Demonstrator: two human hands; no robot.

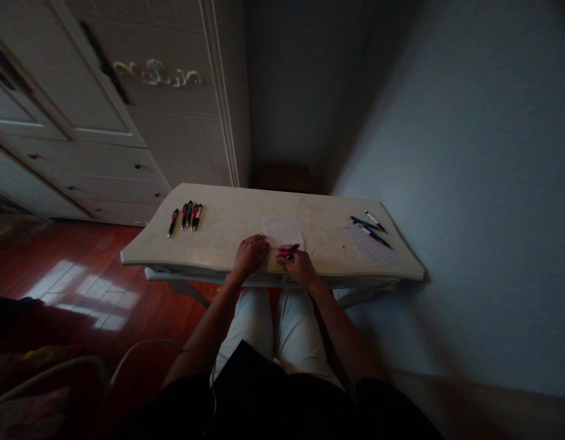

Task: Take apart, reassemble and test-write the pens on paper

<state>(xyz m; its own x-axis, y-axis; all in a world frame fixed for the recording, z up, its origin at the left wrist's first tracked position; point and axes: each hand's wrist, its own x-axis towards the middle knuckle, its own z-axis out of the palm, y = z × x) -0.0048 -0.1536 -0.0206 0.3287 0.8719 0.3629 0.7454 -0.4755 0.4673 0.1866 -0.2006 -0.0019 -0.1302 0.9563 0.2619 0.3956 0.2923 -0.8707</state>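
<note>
Pinched in the fingers of my right hand (299, 266) is a red and black pen (289, 250), tilted over the lower part of a sheet of paper (283, 228). My left hand (251, 253) lies at the lower left edge of that sheet, its fingers extended toward the right hand. Some of the left fingertips are hard to make out in the dim light. Both hands are close together at the near edge of the white table (227, 211).
Several pens (189, 215) lie in a group on the table's left. More pens (369, 226) rest at the right by a sheet covered in writing (370, 245). A pale cabinet (177, 134) stands on the left, a wall (466, 153) on the right.
</note>
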